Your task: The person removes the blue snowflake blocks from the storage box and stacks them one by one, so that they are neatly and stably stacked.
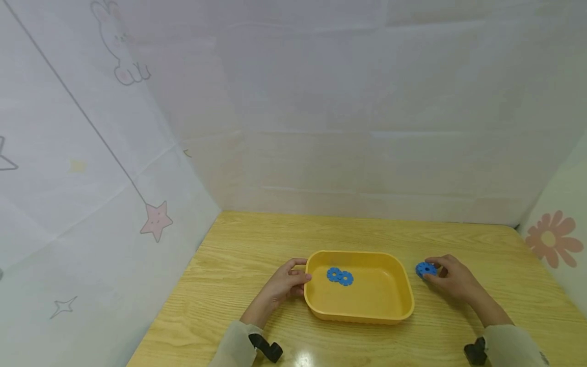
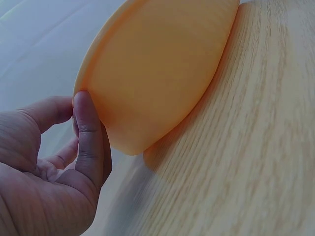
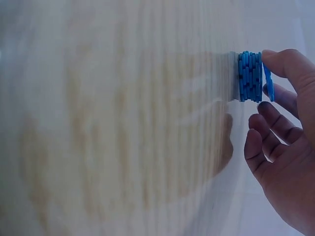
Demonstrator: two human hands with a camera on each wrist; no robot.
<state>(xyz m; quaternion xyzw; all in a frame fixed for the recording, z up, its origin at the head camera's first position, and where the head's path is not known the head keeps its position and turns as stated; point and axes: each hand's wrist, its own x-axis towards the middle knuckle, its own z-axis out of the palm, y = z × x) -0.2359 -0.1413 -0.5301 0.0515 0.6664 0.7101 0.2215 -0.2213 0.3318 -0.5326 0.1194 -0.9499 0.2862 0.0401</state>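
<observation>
A yellow plastic tray (image 1: 371, 295) stands on the table, and my left hand (image 1: 285, 283) pinches its left rim between thumb and fingers. The left wrist view shows the thumb on the outer wall of the tray (image 2: 162, 64). Two blue notched discs (image 1: 346, 279) lie inside it, one overlapping the other. To the right of the tray, my right hand (image 1: 454, 278) is at a short stack of the same discs (image 3: 250, 76). Its thumb and index finger pinch the top blue disc (image 3: 269, 84), which is tilted away from the stack at one edge. The other fingers are loosely bent.
The wooden table (image 1: 257, 239) reaches back to a pale cloth wall (image 1: 302, 127). Cloth with printed stars and a flower (image 1: 554, 239) hangs at both sides. A black strap (image 1: 266, 348) sits at each wrist.
</observation>
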